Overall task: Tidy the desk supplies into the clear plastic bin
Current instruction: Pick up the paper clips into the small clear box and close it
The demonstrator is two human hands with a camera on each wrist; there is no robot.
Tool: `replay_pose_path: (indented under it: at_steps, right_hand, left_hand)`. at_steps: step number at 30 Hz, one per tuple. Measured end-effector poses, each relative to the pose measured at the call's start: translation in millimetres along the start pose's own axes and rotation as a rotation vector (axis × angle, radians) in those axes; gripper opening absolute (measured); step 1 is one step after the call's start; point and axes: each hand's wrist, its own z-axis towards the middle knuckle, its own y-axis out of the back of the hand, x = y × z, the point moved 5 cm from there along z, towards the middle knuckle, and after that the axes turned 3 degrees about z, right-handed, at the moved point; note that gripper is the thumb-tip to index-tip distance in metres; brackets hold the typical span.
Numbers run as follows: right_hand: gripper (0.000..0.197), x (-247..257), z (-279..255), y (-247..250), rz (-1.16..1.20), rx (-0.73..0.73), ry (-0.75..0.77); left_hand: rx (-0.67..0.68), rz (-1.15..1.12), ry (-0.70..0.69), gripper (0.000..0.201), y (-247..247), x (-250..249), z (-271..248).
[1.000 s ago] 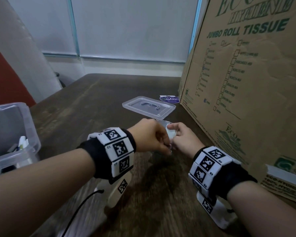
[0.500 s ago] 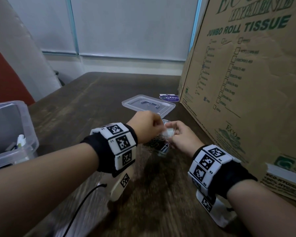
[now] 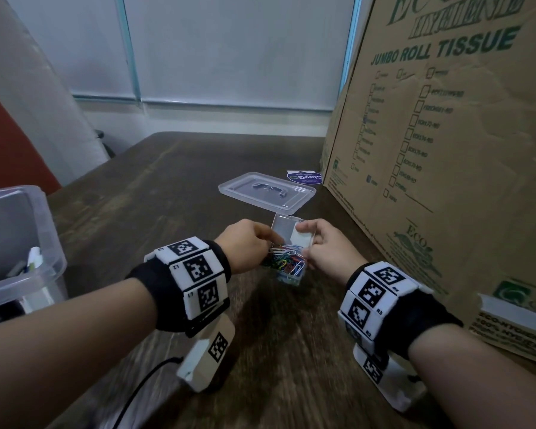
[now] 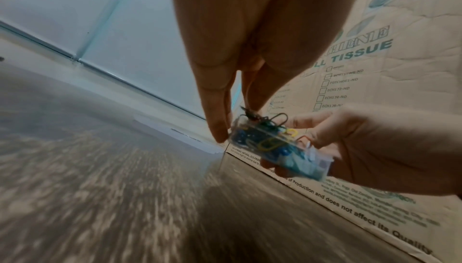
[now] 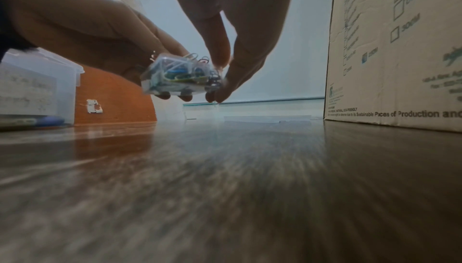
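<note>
A small clear box of coloured paper clips (image 3: 289, 265) hangs just above the dark wooden table between both hands, its hinged lid (image 3: 283, 228) standing open. My left hand (image 3: 247, 245) pinches the box's left end, where clips heap over the rim. In the left wrist view its fingertips (image 4: 219, 128) sit against the box (image 4: 282, 148). My right hand (image 3: 326, 246) grips the right side, thumb near the lid. In the right wrist view its fingers (image 5: 220, 55) pinch the box (image 5: 175, 77). The clear plastic bin (image 3: 48, 243) stands at far left with some supplies inside.
The bin's flat clear lid (image 3: 266, 191) lies on the table beyond the hands, with a round blue sticker (image 3: 305, 177) behind it. A tall cardboard tissue carton (image 3: 446, 156) walls off the right side. The table's far edge meets a window wall.
The little box's lid has swung open and the coloured clips now show. Both hands stayed together at the same spot and the box sits a little higher between them.
</note>
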Motion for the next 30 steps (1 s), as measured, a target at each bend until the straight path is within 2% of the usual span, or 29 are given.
replay_pose_path:
  at_steps: [8,10,15,20,24,25,27,30]
  right_hand:
    - [0.037,3.1,-3.9,0.7,0.0,0.02,0.001]
    - [0.036,4.1,-4.9,0.9,0.011,0.012,0.007]
    - [0.041,7.1,-6.9,1.5,0.037,-0.005,0.011]
    - [0.021,14.2,-9.2,3.2,0.106,-0.072,0.06]
    - [0.017,17.6,-12.7,3.9,0.099,-0.065,0.095]
    - [0.019,18.1,-14.4,2.8,0.107,-0.034,0.086]
    - [0.044,15.8,-15.2,-0.4,0.123,0.034,0.054]
    - [0.089,15.3,-18.2,-5.6,0.119,0.145,0.033]
  left_hand:
    - [0.077,-0.091,0.023,0.035,-0.2,4.6,-2.2]
    - [0.103,-0.201,0.062,0.039,1.0,6.0,-3.2]
    - [0.18,-0.521,0.173,0.027,1.5,9.9,-8.4]
    - [0.137,-0.599,0.184,0.029,2.6,15.4,-4.7]
    - [0.071,-0.718,0.226,0.019,3.2,16.8,-3.4]
    - [0.042,-0.757,0.245,0.015,3.4,16.7,-4.2]
    - [0.004,-0.8,0.274,0.009,2.7,15.8,-5.9]
    - [0.001,-0.796,0.284,0.025,-1.6,12.6,-6.4]
